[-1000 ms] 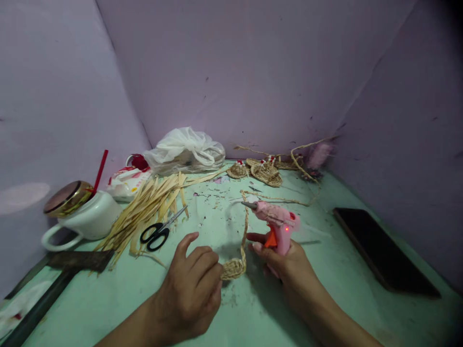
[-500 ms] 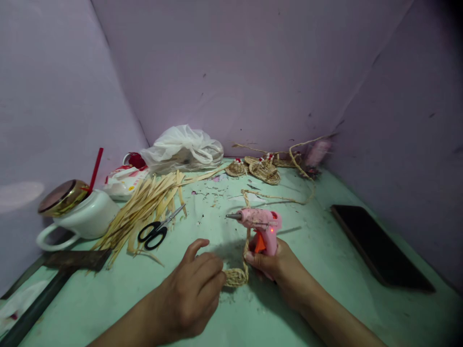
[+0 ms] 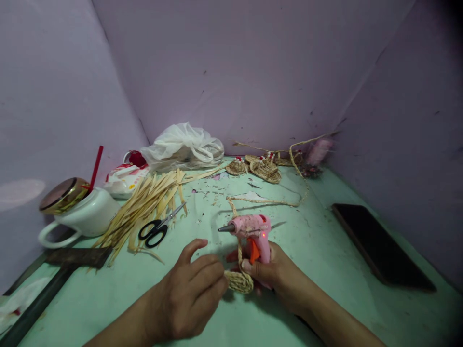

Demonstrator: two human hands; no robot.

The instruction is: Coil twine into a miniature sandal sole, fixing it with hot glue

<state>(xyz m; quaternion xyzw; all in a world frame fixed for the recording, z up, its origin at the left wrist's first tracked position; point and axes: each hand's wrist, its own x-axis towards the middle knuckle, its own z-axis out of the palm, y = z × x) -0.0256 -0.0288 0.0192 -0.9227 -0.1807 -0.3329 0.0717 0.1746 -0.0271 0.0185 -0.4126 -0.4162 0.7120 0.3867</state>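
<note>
My right hand [image 3: 273,265] is wrapped round a pink hot glue gun [image 3: 253,225] with a glowing red light and an orange trigger. The gun's metal nozzle points left. My left hand [image 3: 197,294] grips the left end of a coiled braided straw piece [image 3: 240,282], its index finger raised and bent. From this coil a straw braid [image 3: 239,250] runs up behind the gun and on across the table. My right thumb and fingers touch the braid close to the coil. Black-handled scissors [image 3: 155,232] lie to the left, beyond my left hand.
Loose straw strips [image 3: 144,202] lie by a white mug [image 3: 92,212] with a gold-rimmed lid. A hammer-like tool [image 3: 77,258] is at the left edge, a dark phone [image 3: 379,246] at right. Small straw slippers [image 3: 265,169] and a plastic bag [image 3: 184,147] are at the back wall.
My right hand has shifted slightly left and down with the glue gun. The coil has turned and tilted a little, and the braid has moved left. My left hand keeps its grip.
</note>
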